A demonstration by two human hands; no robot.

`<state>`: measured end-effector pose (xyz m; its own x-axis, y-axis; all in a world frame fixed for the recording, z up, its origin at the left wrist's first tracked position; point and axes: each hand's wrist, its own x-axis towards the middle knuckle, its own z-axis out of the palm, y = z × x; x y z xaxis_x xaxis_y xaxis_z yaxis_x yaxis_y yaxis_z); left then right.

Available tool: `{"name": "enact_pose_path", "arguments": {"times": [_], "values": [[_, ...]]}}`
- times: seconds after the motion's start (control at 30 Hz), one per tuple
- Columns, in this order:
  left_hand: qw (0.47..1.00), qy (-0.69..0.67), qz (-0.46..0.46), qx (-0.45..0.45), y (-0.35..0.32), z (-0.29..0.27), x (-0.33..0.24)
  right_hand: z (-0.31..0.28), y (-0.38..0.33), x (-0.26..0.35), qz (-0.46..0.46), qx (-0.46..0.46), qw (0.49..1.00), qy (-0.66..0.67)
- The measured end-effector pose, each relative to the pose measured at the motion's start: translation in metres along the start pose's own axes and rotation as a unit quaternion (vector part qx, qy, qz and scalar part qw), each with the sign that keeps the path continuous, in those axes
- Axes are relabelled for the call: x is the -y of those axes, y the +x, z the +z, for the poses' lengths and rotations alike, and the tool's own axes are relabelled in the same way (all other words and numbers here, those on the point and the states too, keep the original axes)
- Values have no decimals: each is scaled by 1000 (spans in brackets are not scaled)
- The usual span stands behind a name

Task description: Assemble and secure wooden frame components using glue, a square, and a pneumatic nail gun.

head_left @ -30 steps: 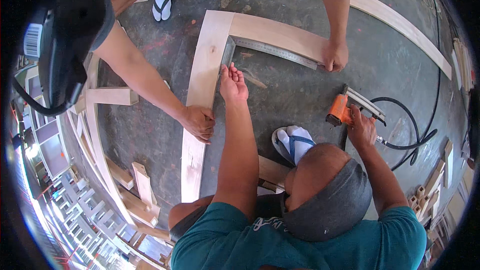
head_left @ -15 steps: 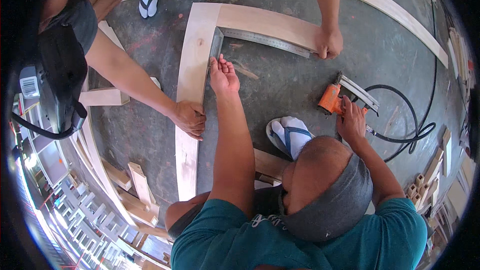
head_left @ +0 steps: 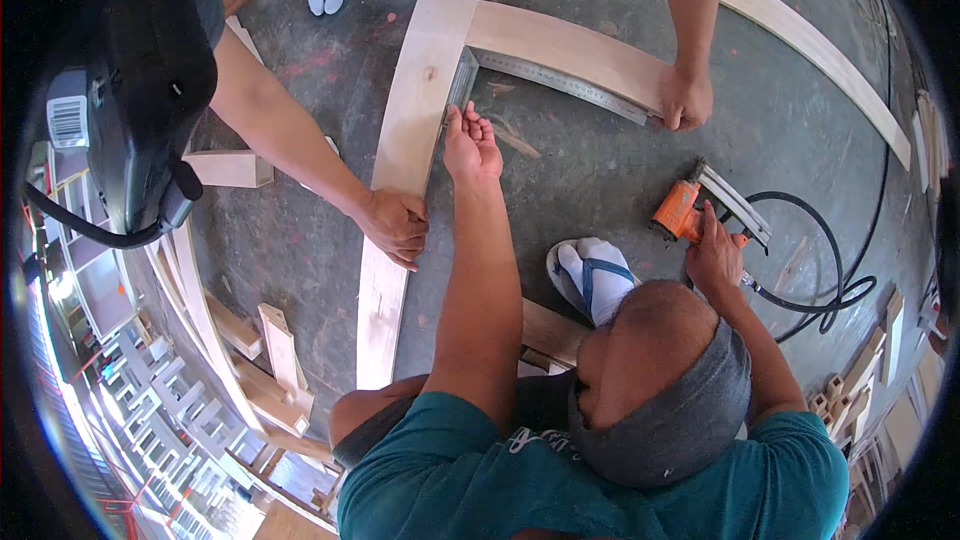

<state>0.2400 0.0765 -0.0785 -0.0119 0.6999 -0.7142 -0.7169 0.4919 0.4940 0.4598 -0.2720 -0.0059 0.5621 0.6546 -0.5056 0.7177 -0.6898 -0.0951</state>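
Note:
Neither of my hands shows. Two pale boards meet at a corner on the floor: one long upright board (head_left: 388,180) and one crossing board (head_left: 570,45). Inside their corner lies a metal framing square (head_left: 560,78). A co-worker in teal crouches below me; their left hand (head_left: 474,145), fingers curled, touches the square's short side. Their right hand (head_left: 715,255) grips an orange nail gun (head_left: 680,210) resting on the floor. From the left, another person's hand (head_left: 395,225) presses on the upright board. A fist (head_left: 686,98) reaching from the top edge holds the crossing board's end.
A black hose (head_left: 835,240) loops from the nail gun to the right. A long board (head_left: 800,40) lies at the upper right. Wood offcuts (head_left: 285,355) lie at lower left, more at lower right (head_left: 860,380). A black head-worn device (head_left: 140,120) hangs close at left.
The view has shifted, so the boards and people sit slightly further right. The co-workers' hands keep their places on the boards, the square and the nail gun.

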Motion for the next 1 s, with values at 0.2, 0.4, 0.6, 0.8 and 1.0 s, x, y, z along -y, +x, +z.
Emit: {"name": "enact_pose_path", "arguments": {"times": [0.2,0.4,0.6,0.8,1.0], "values": [[1000,0,0,0,1,2,6,-28,6,11,31,54,998,3],[1000,-4,0,-12,-6,6,4,-128,-3,59,-110,79,988,73],[999,-39,-1,-32,3,-3,7,-199,40,151,-210,136,935,250],[998,-65,-5,-8,0,3,14,-214,138,254,-142,135,914,357],[999,-48,1,-3,0,0,13,-195,200,304,-182,113,910,354]]}}
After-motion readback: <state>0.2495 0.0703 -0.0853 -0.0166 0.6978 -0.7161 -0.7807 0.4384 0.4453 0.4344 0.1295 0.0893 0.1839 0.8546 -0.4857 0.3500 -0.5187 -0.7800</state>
